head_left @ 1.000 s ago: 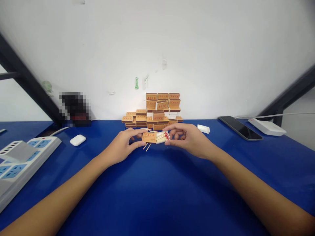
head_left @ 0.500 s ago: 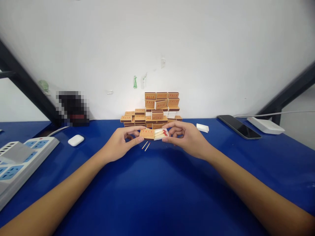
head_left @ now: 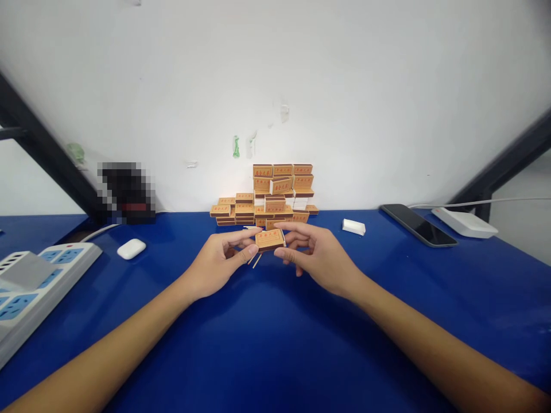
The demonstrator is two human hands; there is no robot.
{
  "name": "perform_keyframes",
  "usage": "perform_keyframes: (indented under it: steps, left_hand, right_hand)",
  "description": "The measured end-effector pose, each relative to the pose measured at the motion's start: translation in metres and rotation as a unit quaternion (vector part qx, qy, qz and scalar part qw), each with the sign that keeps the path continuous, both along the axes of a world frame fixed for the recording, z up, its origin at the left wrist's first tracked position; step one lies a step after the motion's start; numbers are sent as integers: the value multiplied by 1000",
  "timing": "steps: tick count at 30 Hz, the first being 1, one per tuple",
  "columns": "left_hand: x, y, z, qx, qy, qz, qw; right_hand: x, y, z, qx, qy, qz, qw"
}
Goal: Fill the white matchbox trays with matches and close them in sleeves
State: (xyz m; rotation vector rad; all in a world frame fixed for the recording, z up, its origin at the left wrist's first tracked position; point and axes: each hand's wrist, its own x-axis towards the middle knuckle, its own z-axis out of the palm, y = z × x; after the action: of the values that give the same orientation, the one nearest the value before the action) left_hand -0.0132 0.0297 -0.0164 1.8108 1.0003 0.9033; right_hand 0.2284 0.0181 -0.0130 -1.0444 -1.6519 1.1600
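A small orange matchbox (head_left: 270, 239) hovers just above the blue table (head_left: 275, 338), closed, with its drawer pushed in. My left hand (head_left: 217, 263) pinches its left end between thumb and fingers. My right hand (head_left: 316, 257) grips its right end with curled fingers. Two loose matchsticks (head_left: 255, 261) lie on the table just below the box. Behind the hands a pile of matchboxes (head_left: 269, 196) is stacked against the white wall.
A white power strip (head_left: 30, 287) lies at the left edge, with a white earbud case (head_left: 131, 248) near it. A small white box (head_left: 353, 227), a black phone (head_left: 417, 225) and a white flat device (head_left: 464, 222) sit at the back right.
The drawer, which stuck out to the right showing red match heads, has been pushed into the sleeve. My right hand moved left towards my left hand.
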Motion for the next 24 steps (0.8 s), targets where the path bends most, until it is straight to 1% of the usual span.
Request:
perform_keyframes:
  steps: [5, 7, 9, 10, 14, 17, 19, 20, 22, 24]
  left_hand:
    - [2, -1, -1, 14, -43, 55, 997]
    - [4, -3, -2, 26, -37, 55, 997]
    - [6, -5, -2, 36, -21, 43, 998]
    - [7, -6, -2, 38, -15, 39, 998]
    - [10, -10, -1, 50, -20, 64, 996]
    - [8, -8, 2, 76, -8, 91, 993]
    - [1, -1, 5, 102, 19, 111, 988]
    - [-6, 5, 6, 122, 35, 125, 984]
    - [-24, 20, 11, 161, 67, 179, 968]
    - [-47, 37, 14, 181, 97, 233, 951]
  right_hand:
    - [-14, -13, -6, 19, 0, -28, 999]
    - [-19, -20, -8, 21, -13, -1, 1000]
    - [-22, -25, -10, 9, -33, 38, 999]
    - [-23, -26, -11, 2, -41, 47, 998]
    - [-22, -24, -13, 2, -36, 39, 999]
    - [-21, -22, -14, -6, -34, 59, 998]
    - [-20, -20, -13, 3, -58, 49, 997]
    - [-18, -18, -13, 21, -79, 33, 996]
    - [-14, -14, -13, 76, -126, -10, 989]
    - [-8, -9, -13, 130, -161, -49, 977]
